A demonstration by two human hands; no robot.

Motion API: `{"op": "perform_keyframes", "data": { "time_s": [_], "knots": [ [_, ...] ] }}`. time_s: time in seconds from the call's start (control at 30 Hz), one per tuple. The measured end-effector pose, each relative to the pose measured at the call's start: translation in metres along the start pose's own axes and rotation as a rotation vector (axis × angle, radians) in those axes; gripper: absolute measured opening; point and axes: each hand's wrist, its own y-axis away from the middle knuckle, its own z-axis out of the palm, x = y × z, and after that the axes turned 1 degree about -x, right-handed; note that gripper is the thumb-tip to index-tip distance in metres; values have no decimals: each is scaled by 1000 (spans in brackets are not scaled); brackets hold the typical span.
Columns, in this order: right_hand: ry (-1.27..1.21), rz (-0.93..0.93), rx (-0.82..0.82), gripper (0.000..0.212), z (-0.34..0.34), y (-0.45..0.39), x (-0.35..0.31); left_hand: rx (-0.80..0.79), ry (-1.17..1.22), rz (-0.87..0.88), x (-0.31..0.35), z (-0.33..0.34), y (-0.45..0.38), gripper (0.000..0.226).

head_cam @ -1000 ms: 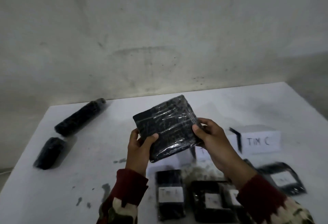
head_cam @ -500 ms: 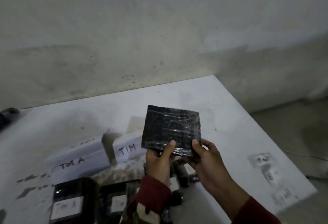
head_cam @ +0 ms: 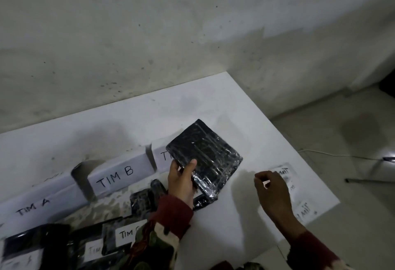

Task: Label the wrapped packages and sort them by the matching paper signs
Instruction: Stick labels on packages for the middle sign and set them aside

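One hand, the left [head_cam: 181, 181], grips the package [head_cam: 204, 155] by its corner; it seems light, stiff, slick with film. Right hand [head_cam: 272, 192] pinches at a label [head_cam: 283, 172].

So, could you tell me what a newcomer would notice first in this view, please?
The glossy black wrapped package held up mid-frame in the left hand stands out first. Behind it, white paper signs reading TIM A and TIM B line the table, while the right hand picks at small labels near the right edge.
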Motion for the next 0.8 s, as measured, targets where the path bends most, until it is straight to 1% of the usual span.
{"op": "perform_keyframes", "data": {
  "time_s": [0.07,0.1,0.17,0.23,0.33,0.47,0.57,0.63,0.67,0.73,0.8],
  "knots": [
    [389,-57,19,24,-3,-13,16,-4,-4,-8,-2,2,0,20],
    [534,-66,4,30,-5,-19,22,-2,-11,-9,-3,3,0,20],
    [702,-83,-42,39,-6,-29,29,14,-29,-11,-3,3,0,19],
    [790,-77,-69,41,-3,-37,33,26,-32,-9,-4,2,-1,19],
    [814,-64,-53,36,2,-44,33,31,-44,1,-3,1,-5,19],
    [843,-149,-54,41,7,-47,32,32,-47,5,-4,1,-8,20],
    [802,-191,-55,39,10,-49,28,38,-58,2,-5,-1,-9,20],
    [701,-207,-6,33,13,-50,22,46,-70,-1,-6,-3,-9,20],
    [606,-214,38,28,14,-50,18,49,-71,-2,-6,-5,-10,20],
    [322,-197,108,19,15,-48,8,57,-64,-6,-5,-7,-11,20],
    [13,-157,122,14,13,-47,-2,71,-49,-13,-4,-9,-12,20]
  ]
}}
